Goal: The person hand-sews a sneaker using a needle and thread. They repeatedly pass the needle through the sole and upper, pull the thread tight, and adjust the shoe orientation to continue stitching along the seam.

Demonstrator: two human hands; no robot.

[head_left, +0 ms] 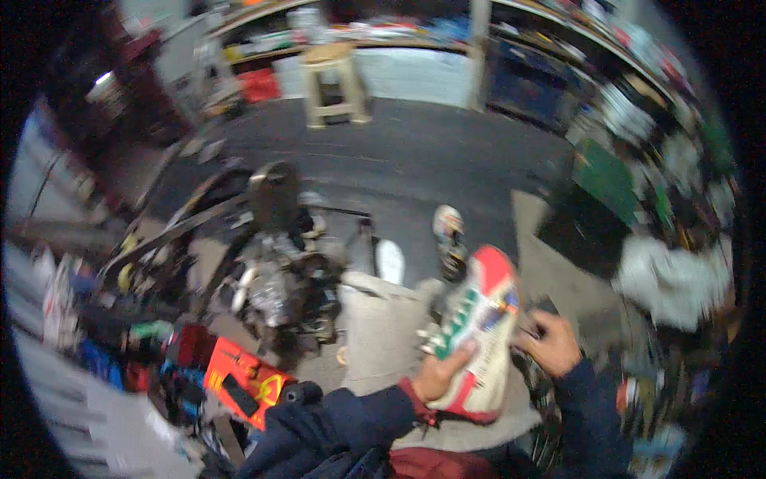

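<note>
A cream sneaker with a red toe, green laces and red trim at the heel is tilted over my lap, toe pointing away. My left hand grips it near the heel, thumb over its upper. Close against the sneaker's right side is my right hand, its fingers pinched together; what they hold, if anything, is too blurred to make out. Under the shoe a beige cloth covers my lap. Beyond it on the floor lie another shoe and a white sole-shaped piece.
Dark metal equipment and a heap of tools and scraps stand on the left. An orange-red sheet lies nearer, a dark phone-like object on it. A beige stool is at the back. A green-and-black box and white bag sit right.
</note>
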